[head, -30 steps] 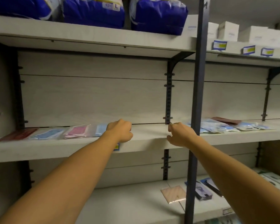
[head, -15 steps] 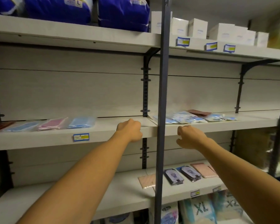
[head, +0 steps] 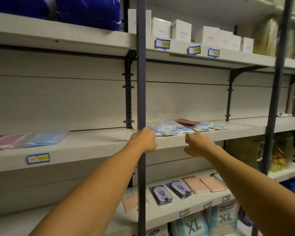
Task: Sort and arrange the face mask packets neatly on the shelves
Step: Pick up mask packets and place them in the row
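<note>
1. Nearest the viewer, the lowest visible shelf [head: 160, 217] carried packets already laid side by side: two dark packets [head: 170, 191] and two pink packets [head: 204, 184] right of the upright post [head: 141, 99], and one more pink packet [head: 130, 202] partly hidden by the post. This row appeared sorted.
2. Both forearms reached up to the middle shelf [head: 92, 149]. The left hand [head: 144, 139] was at the post with its fingers curled; what they closed on, if anything, could not be told. The right hand [head: 197, 144] hung just below the shelf's front edge, fingers loosely curled and grasping nothing.
3. Just beyond the hands lay the unsorted pile of face mask packets [head: 177, 128]: mostly light blue and white ones overlapping in disorder, too jumbled to count, with one dark red packet [head: 187, 122] at the back. This pile was judged to be the work left.
4. Further left on the same shelf, one blue packet [head: 46, 139] and one pink packet [head: 6, 142] lay flat beside each other, seemingly arranged; the frame edge cut off anything beyond.
5. Farthest, the top shelf [head: 58, 40] held blue bags [head: 85, 12] and about seven white boxes [head: 179, 30], with three price labels [head: 194, 49] on its edge.
</note>
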`<state>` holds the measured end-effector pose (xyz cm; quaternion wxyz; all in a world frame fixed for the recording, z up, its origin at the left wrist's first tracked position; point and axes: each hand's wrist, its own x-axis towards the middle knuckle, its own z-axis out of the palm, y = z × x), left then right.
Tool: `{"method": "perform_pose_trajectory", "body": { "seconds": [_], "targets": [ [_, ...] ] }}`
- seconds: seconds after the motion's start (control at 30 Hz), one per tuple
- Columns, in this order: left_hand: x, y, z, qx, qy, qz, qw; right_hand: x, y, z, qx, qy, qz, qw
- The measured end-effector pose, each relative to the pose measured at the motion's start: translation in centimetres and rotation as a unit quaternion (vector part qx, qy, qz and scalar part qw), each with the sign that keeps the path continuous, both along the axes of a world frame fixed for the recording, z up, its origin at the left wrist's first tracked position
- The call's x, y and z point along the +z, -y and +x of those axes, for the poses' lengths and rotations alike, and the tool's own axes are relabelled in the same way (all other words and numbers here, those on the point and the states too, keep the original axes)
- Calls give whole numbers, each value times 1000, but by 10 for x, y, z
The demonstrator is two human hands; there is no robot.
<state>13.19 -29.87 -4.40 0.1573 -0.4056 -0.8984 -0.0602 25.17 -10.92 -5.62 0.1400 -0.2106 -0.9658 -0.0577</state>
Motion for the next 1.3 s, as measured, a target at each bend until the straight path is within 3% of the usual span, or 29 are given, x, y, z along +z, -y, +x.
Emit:
{"method": "perform_pose_trajectory", "body": {
  "seconds": [0.47, 0.87, 1.3],
  "targets": [
    [22, -125, -75, 29, 27, 79, 996, 32, -113, -78, -7, -38, 23, 999],
    [26, -166, -152, 125, 31, 125, 984, 37, -174, -153, 15, -68, 9, 998],
    [25, -207, -208, 222, 46, 139, 964, 53, -251, -253, 113, -61, -26, 991]
  ]
}}
